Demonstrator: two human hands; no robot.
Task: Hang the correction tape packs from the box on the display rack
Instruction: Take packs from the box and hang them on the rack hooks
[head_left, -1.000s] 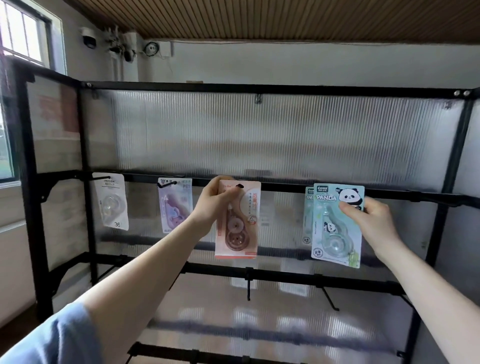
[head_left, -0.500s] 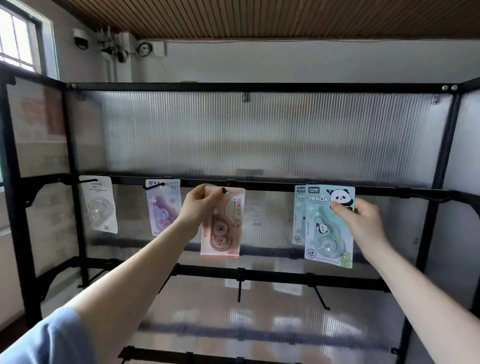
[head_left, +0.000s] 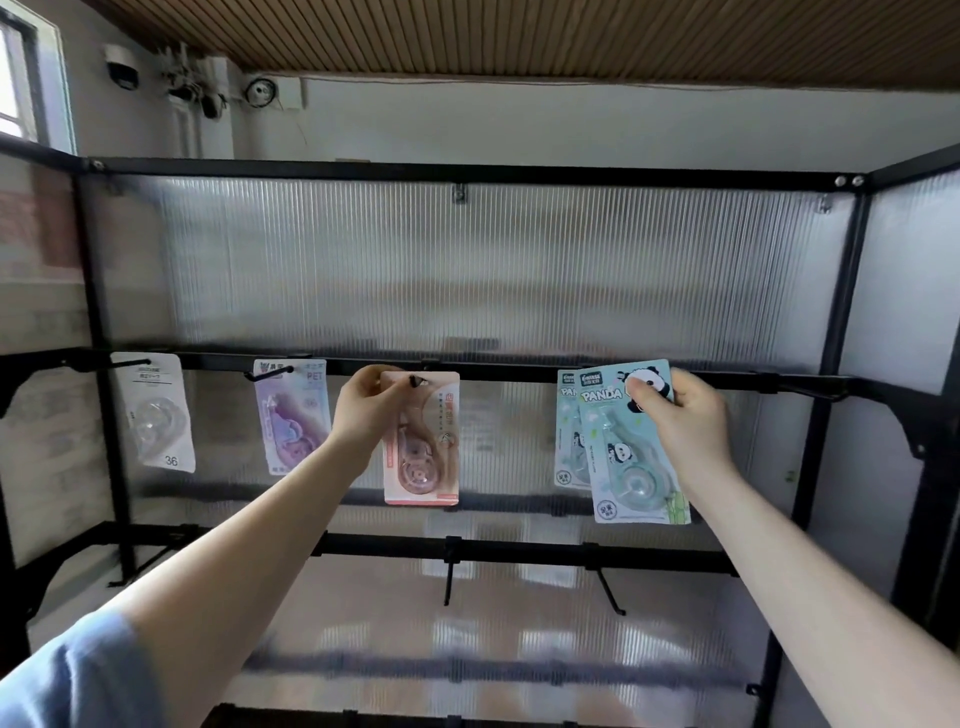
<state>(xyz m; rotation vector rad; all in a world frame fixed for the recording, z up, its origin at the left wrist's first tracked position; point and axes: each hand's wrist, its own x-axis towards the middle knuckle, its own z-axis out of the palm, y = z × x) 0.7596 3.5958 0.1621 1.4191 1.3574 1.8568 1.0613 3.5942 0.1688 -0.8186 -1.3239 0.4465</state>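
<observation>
We pinch the top left corner of the pink pack (head_left: 422, 439) with our left hand (head_left: 366, 410), its hole at a black hook tip on the rack (head_left: 519, 371), though we cannot tell how far it is threaded on. Our right hand (head_left: 683, 415) pinches the top of a panda pack (head_left: 631, 447), thumb over the panda, and this pack hides most of a second panda pack (head_left: 567, 431) hanging behind it. Further left a purple pack (head_left: 293, 415) and a clear pack (head_left: 158, 413) hang blurred, their print hard to read; the box is out of view.
</observation>
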